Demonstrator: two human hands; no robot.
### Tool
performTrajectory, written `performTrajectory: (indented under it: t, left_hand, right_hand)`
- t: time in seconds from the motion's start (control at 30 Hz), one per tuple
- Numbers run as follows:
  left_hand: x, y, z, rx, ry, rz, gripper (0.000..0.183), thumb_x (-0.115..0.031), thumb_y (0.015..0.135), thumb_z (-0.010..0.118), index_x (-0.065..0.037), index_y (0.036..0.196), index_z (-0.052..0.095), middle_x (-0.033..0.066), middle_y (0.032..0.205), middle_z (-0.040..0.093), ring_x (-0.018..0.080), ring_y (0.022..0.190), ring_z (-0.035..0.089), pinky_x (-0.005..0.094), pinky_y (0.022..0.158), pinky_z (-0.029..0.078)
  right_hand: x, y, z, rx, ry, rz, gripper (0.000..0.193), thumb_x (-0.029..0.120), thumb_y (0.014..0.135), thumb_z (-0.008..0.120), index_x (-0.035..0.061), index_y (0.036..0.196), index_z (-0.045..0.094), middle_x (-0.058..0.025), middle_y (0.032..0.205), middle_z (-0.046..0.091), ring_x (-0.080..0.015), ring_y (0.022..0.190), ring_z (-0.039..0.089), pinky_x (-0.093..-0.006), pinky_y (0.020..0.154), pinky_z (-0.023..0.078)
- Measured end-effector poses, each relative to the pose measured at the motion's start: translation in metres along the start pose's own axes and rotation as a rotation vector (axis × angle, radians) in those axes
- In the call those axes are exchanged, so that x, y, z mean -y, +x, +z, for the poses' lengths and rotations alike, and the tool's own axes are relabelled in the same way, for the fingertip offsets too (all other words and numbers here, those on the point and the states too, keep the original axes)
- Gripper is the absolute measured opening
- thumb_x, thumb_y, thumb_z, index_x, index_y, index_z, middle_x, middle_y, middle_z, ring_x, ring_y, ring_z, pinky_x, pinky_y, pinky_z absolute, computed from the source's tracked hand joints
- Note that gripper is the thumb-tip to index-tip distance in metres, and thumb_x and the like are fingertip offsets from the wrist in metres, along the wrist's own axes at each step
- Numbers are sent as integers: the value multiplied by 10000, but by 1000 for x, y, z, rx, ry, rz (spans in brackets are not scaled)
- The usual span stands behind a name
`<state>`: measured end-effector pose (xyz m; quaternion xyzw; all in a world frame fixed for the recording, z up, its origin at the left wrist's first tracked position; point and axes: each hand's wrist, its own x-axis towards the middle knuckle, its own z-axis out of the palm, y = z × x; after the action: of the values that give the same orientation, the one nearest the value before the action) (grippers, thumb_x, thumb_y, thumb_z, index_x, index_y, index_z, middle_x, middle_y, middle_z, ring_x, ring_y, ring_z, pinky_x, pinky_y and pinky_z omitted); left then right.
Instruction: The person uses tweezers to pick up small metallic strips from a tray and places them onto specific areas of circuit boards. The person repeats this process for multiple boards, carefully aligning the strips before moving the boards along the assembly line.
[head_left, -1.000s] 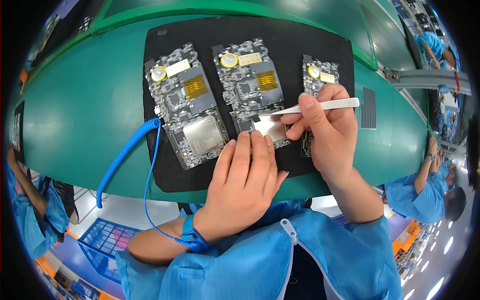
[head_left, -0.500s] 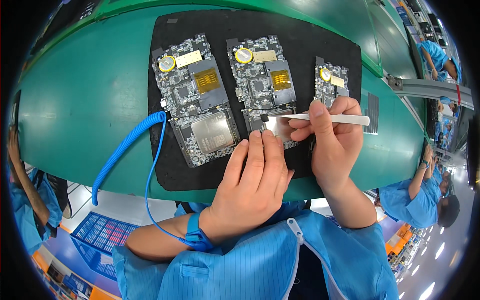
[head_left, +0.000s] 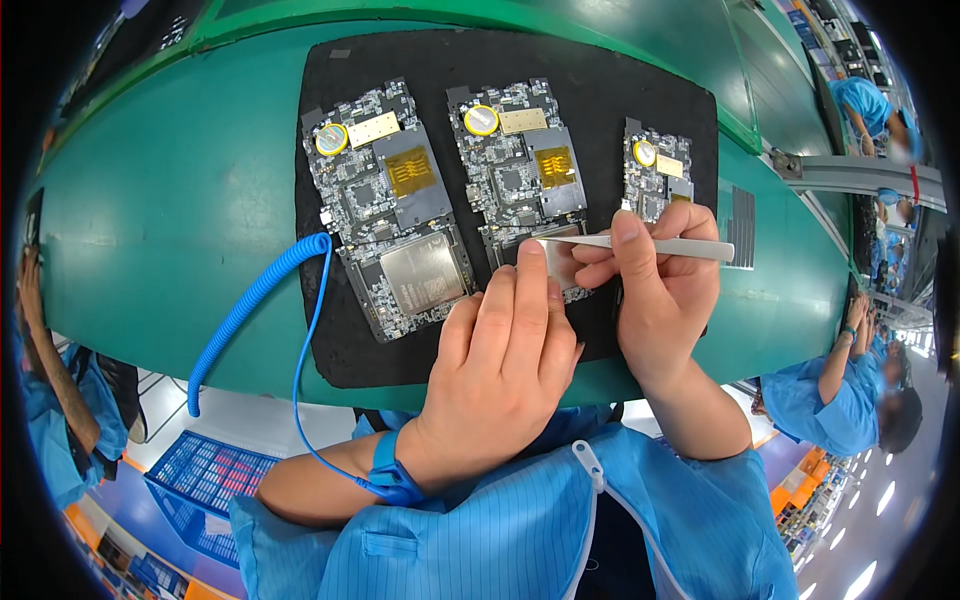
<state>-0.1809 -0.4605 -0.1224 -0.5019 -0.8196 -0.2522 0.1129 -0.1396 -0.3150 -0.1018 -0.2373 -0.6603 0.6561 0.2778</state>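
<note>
My right hand (head_left: 660, 310) is closed around a pair of pale metal tweezers (head_left: 700, 248), whose thin tips point left over the middle circuit board (head_left: 512, 180). My left hand (head_left: 495, 370) lies stretched over that board's lower part. Its index fingertip presses beside the tweezer tips, at the upper left corner of a silver metal shield (head_left: 563, 268). Whatever lies under this fingertip is hidden. The board carries a yellow-rimmed coin cell (head_left: 481, 120) and amber tape (head_left: 556, 167). A similar circuit board (head_left: 360, 190) lies to the left. Another circuit board (head_left: 655, 180) at right is partly covered by my right hand.
The boards lie on a black mat (head_left: 610, 85) on a green bench (head_left: 180, 170). A coiled blue cord (head_left: 250, 300) runs to the strap (head_left: 393, 470) on my left wrist. A blue crate (head_left: 205, 475) stands below. Other people in blue sit at both sides.
My left index finger has moved up onto the spot where a small black square showed at the tweezer tips. That square is now out of sight. The tweezers have shifted slightly.
</note>
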Motion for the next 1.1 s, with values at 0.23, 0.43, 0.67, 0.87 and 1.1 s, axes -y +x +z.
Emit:
performTrajectory:
  t: [0.23,0.43,0.67,0.87,1.1]
  left_hand:
    - [6,6,-3,83,-87,-37,433,-286,670,736,-23,999,631,267,1306,490,349,1114,511,479,879,404]
    - [12,4,-12,133,-146,1,479,-286,698,722,-1,1072,629,266,1286,496,360,1140,504,507,955,376]
    - [8,-6,-9,115,-59,37,525,-289,733,693,27,1147,625,223,1184,558,365,1168,506,529,1012,341]
    - [7,-4,-10,96,-10,51,490,-289,740,687,26,1113,638,214,1129,589,353,1126,540,536,1001,344]
    - [3,-1,-17,146,40,56,488,-281,738,693,39,1102,632,210,1111,590,341,1097,550,555,992,334]
  right_hand:
    - [-7,-2,-3,45,-94,-118,221,12,914,594,18,915,373,-102,758,605,-120,631,663,-206,564,556]
    - [-12,-4,-7,120,-108,-288,219,-16,915,577,3,927,360,-153,799,637,-112,657,653,-215,589,546]
    - [-17,-4,-7,196,-133,-340,210,-22,904,591,3,897,383,-158,803,654,-103,665,646,-213,599,534]
    - [-19,-6,-9,223,-331,-481,237,-28,869,639,6,914,409,-150,803,659,-97,637,625,-206,564,497]
    - [1,-22,-18,175,-171,-383,258,-82,870,583,11,960,360,-153,811,640,-94,588,603,-216,498,488]
